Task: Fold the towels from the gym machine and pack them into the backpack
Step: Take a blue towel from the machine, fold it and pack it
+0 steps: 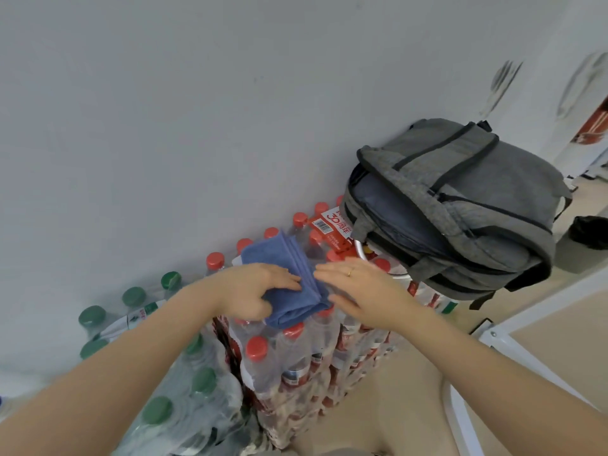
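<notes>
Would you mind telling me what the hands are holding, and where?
The left hand pinches the folded blue terry towel at its near left corner; the right hand lies flat beside it, holding nothing.

The blue towel point(291, 279) lay folded into a thick, narrow bundle on top of the red-capped bottles point(296, 350), its layered edges showing along the right side. It sat just left of the backpack point(460, 209), apart from it. The backpack was grey with black trim and zips (a soft, heathered cloth), resting tilted on the same bottles against the wall. Its main compartment gaped open toward the towel, showing a dark grey lining inside. Black straps hung down from its lower right end.
</notes>
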A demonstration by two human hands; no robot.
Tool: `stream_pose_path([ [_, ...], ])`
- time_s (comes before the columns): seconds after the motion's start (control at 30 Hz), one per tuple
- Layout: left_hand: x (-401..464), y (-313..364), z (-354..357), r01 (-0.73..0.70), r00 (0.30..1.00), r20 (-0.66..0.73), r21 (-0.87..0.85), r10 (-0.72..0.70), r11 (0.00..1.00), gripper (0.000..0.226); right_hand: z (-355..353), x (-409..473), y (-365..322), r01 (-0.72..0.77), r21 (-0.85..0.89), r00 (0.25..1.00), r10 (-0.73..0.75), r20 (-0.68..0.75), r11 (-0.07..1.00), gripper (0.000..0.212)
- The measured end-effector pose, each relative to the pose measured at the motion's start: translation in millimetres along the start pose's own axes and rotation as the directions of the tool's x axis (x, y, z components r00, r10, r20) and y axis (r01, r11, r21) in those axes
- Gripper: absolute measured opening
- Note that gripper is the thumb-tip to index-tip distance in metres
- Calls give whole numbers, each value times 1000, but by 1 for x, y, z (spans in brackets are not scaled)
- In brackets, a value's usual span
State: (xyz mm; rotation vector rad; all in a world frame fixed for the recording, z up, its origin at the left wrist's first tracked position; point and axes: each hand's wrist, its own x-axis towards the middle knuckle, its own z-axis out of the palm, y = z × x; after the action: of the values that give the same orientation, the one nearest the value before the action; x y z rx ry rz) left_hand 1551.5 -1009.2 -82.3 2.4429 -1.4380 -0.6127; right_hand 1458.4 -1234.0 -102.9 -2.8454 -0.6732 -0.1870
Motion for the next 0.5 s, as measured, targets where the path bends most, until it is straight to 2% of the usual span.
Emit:
stream_pose_path([
  [0.07,17,21,-14,-72,980,-180,101,90,992,61,-18,-8,10,-10,-189,963,-41,-265,982,36],
  [0.13,48,42,-24,-106,924,-341,203,172,973,63,-38,-26,18,-117,-306,876,-47,-479,945,31],
  [0.17,66,51,-27,-106,892,-401,264,209,959,64,-47,-38,24,-189,-363,845,-37,-534,913,31],
  [0.27,124,72,-35,-56,825,-482,451,296,891,66,-64,-71,45,-444,-499,840,152,-520,745,46],
  [0.33,152,88,-38,-22,821,-493,478,289,878,72,-68,-85,62,-556,-483,819,345,-459,676,66],
  [0.4,170,97,-39,29,823,-511,473,248,880,74,-70,-93,75,-599,-438,798,458,-391,670,81],
  [0.5,183,105,-42,129,823,-545,455,161,881,74,-69,-97,86,-591,-392,806,494,-326,706,84],
])
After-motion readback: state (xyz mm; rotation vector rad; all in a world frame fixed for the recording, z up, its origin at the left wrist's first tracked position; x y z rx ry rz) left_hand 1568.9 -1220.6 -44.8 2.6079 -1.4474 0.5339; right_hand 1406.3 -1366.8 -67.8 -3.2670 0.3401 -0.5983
